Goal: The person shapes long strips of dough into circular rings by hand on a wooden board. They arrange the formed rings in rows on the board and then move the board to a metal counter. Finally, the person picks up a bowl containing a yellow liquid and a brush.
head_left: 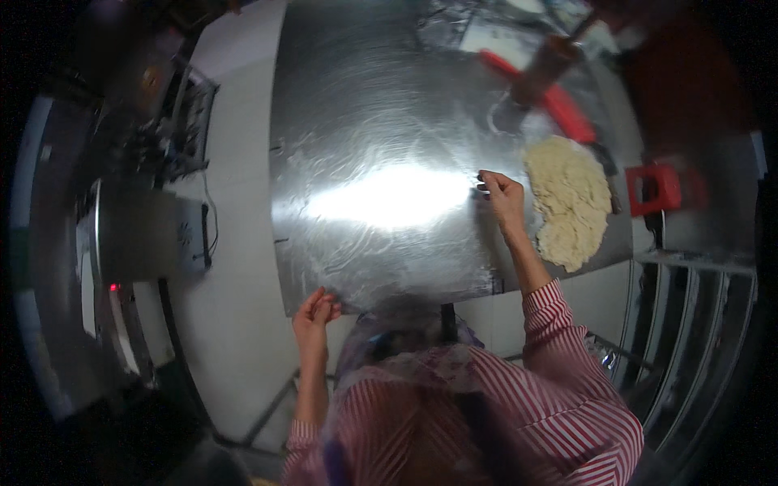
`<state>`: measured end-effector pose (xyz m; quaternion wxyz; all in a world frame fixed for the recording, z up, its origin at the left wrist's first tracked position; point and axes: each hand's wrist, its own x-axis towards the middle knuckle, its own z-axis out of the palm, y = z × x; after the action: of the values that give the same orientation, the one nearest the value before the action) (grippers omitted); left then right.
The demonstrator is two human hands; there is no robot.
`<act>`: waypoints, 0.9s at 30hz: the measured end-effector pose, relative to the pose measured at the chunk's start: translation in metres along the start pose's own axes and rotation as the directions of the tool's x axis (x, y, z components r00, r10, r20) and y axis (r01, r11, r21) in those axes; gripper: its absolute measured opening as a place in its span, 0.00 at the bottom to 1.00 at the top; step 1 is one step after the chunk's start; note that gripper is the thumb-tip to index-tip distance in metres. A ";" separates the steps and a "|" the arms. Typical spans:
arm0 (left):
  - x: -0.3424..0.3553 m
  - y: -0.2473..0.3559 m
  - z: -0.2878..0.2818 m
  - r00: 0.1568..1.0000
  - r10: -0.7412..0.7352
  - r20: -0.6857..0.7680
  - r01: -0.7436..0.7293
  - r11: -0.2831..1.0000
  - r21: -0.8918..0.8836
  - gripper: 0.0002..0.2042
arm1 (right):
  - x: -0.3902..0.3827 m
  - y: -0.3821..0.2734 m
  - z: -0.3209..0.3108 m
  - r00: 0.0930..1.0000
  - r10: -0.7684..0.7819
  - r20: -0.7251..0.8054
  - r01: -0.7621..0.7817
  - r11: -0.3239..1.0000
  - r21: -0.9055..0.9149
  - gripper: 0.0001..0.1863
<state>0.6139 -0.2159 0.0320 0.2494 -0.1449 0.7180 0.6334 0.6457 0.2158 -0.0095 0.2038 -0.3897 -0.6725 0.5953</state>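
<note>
A large flat mass of pale, lumpy dough (570,202) lies at the right side of a metal worktable (356,105). Just left of it, over the tabletop, is my right hand (504,201). Its fingers are curled and drawn together; what they hold, if anything, is hidden. My left hand (312,314) is at the table's near left corner, its fingers loosely bent and apart, with nothing seen in them. Whitish smears, like flour, streak the metal between the hands, and a bright glare covers the middle.
Beyond the dough lies a long red object (567,113), partly behind a blurred brown cylindrical shape (547,69). Right of the table stands a red plastic frame (653,189), above a metal rack (689,324). A boxy metal appliance (146,227) stands at left, across the pale floor (235,267).
</note>
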 end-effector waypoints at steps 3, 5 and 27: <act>0.002 0.004 -0.021 0.997 0.019 -0.075 -0.022 0.999 -0.028 0.21 | -0.006 0.010 0.025 0.994 -0.065 0.089 0.079 0.984 -0.163 0.15; 0.006 0.004 -0.040 0.993 0.034 -0.117 -0.040 0.998 -0.050 0.20 | -0.021 0.008 0.047 0.977 -0.148 0.154 0.182 0.954 -0.239 0.15; 0.179 0.059 -0.399 0.959 0.282 0.031 -0.280 0.959 -0.054 0.18 | -0.287 -0.002 0.370 0.617 -0.097 0.781 0.784 0.156 -0.600 0.23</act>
<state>0.3640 -0.5787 0.0139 0.1671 -0.0355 0.7106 0.6825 0.5482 -0.2416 -0.0303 -0.0947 0.0053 -0.9917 0.0871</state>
